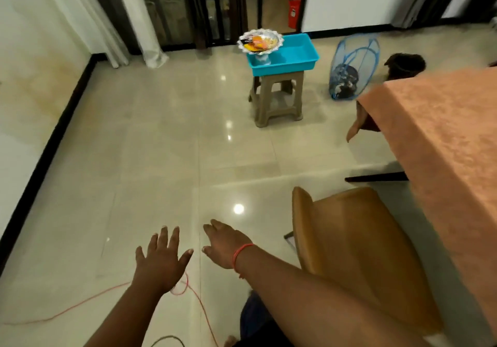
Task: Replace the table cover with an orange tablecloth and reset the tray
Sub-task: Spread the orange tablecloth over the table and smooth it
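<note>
An orange tablecloth [441, 137] covers the table at the right, one corner hanging down near its far end. A silver footed tray [260, 41] with orange and dark items stands in a blue plastic tub [293, 56] on a grey stool [277, 99] across the floor. My left hand [161, 258] is held out over the floor with fingers spread, holding nothing. My right hand [224, 244], with a red thread on its wrist, reaches forward beside it, fingers relaxed and empty. Both hands are far from the tray and the table.
A tan leather chair [360, 255] stands between me and the table. A blue mesh laundry basket [352, 69] with dark cloth lies on the floor past the stool. A thin red cord [67, 310] trails over the glossy tiles. Curtains and glass doors line the far wall.
</note>
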Action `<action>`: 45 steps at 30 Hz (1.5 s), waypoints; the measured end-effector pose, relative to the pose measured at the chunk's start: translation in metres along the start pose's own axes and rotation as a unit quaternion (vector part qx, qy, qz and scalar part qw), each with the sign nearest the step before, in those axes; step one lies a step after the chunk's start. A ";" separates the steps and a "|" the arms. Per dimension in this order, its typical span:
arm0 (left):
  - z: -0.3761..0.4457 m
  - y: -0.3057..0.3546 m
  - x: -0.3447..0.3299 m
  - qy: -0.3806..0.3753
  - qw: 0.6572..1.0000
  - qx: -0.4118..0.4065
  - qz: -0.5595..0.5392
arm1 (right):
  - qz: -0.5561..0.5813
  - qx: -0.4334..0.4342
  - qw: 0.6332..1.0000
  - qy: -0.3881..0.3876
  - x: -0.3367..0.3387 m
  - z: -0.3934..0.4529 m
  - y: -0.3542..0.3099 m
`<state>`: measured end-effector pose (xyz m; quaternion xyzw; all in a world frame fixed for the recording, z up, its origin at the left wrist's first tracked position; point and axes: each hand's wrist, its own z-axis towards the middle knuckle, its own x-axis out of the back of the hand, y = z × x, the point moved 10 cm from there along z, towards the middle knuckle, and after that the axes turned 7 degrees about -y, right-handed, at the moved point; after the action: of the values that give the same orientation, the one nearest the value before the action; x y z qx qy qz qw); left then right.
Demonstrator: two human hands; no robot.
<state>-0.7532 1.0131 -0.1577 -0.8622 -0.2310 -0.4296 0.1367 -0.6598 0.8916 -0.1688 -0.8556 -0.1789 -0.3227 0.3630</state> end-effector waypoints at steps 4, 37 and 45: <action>0.088 0.014 0.047 0.001 0.998 -0.064 0.010 | 0.039 -0.056 0.998 0.009 0.046 0.072 0.037; 0.433 0.562 0.327 0.032 0.696 -0.591 0.406 | 0.381 -0.536 0.700 0.279 0.318 0.054 0.430; 0.385 0.725 0.310 0.029 0.642 -0.634 0.430 | 0.415 -0.540 0.668 0.300 0.355 -0.019 0.551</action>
<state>0.0445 0.6473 -0.1640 -0.7272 0.4989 -0.3883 -0.2672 -0.1120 0.5328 -0.1954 -0.7451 0.5186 -0.4181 -0.0325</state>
